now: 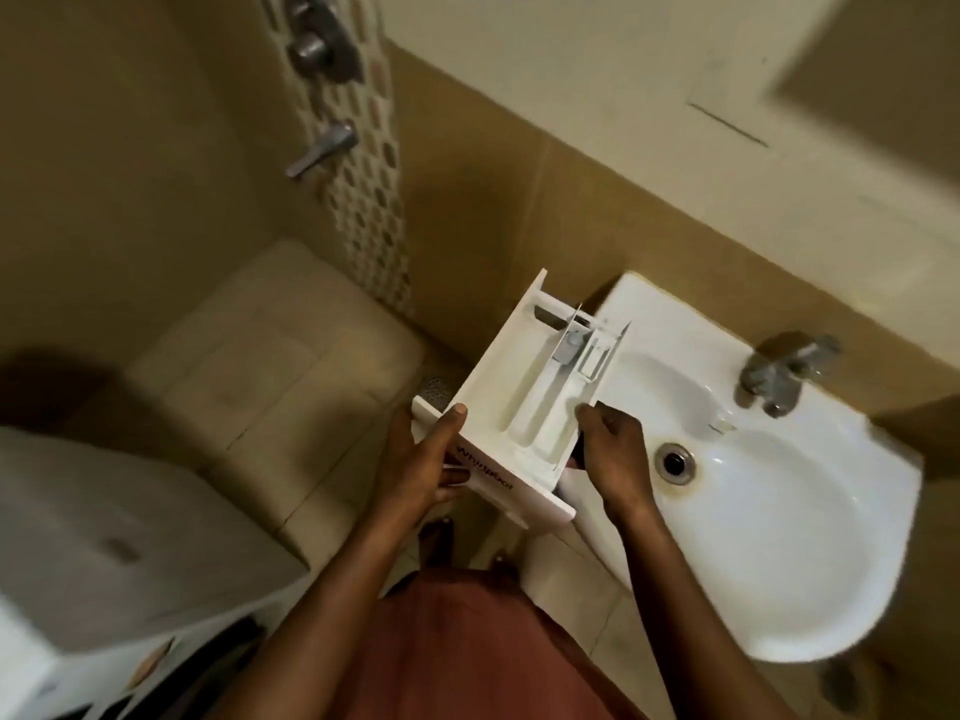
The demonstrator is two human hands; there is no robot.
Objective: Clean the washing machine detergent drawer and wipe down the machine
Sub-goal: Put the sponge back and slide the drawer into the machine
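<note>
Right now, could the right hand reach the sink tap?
Probably yes: only open basin lies between the right hand and the tap, but its fingers grip the drawer, so the left hand would hold it alone.

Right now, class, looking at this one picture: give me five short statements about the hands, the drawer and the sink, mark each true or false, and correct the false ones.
1. The left hand and the right hand both hold the detergent drawer. True.
2. The drawer lies flat in the sink, covering the drain. False: it is held up at the sink's left edge, and the drain is uncovered.
3. The tap stands left of the drawer. False: it stands to its right.
4. The drawer's front panel carries a printed brand name. True.
5. The drawer sits inside the washing machine. False: it is out, in the hands.
</note>
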